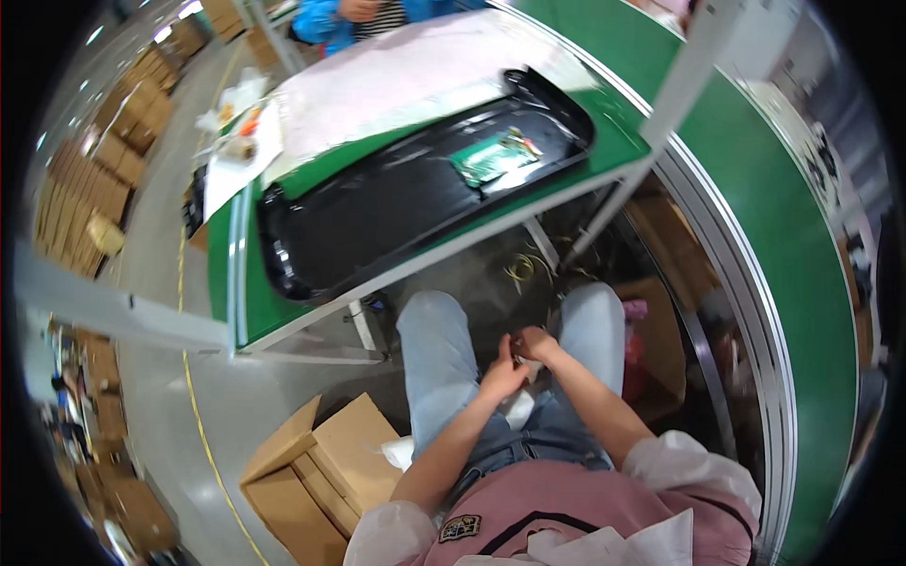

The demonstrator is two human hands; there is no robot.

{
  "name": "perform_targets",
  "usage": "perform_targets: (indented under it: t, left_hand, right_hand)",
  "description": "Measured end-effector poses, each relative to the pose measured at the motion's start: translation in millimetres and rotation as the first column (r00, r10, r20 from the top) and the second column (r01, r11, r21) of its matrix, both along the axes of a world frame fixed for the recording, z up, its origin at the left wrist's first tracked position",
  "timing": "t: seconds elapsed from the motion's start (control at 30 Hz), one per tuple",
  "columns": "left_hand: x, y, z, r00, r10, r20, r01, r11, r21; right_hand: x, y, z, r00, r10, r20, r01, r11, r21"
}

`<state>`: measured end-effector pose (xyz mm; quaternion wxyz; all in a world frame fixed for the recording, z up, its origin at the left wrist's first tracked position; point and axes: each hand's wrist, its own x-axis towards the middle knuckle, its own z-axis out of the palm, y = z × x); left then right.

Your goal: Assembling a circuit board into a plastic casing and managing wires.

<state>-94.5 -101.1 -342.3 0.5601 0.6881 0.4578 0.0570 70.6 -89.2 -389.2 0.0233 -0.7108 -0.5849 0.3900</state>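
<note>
My left hand (500, 374) and my right hand (534, 343) meet over my lap, between my knees in light jeans. Both pinch a small pale object (520, 359) held between the fingertips; it is too small to tell what it is. A white piece (518, 407) lies on my lap just below the hands. On the green workbench (618, 141) above lies a long black plastic panel (396, 203) with a green circuit board (491, 158) resting on its right part.
An open cardboard box (326, 467) stands on the floor at my left. More boxes (661, 311) sit under the bench at right. A green conveyor (793, 245) curves along the right. A person in blue (330, 19) is across the bench. Stacked cartons (90, 189) line the far left.
</note>
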Motion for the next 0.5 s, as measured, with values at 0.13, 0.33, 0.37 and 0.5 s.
perform_targets:
  t: [0.13,0.33,0.37,0.5]
  left_hand:
    - [0.5,0.3,-0.8,1.000,0.015,0.003,-0.015,1.000,0.016]
    - [3.7,-0.4,8.1,1.000,0.013,-0.014,-0.012,1.000,0.020]
    - [3.5,1.0,10.4,1.000,0.003,-0.017,-0.004,1.000,-0.009]
    - [-0.1,2.7,13.4,1.000,-0.003,-0.028,0.002,0.998,-0.058]
  right_hand:
    - [-4.5,2.9,9.3,0.999,-0.019,0.043,0.020,1.000,-0.017]
    - [-4.3,-2.5,6.0,0.997,-0.057,0.060,0.056,0.998,0.009]
    - [-3.9,-3.9,7.6,0.996,-0.080,0.046,0.079,0.997,0.018]
    - [-7.1,-3.7,18.7,0.994,-0.102,0.039,0.100,0.993,0.057]
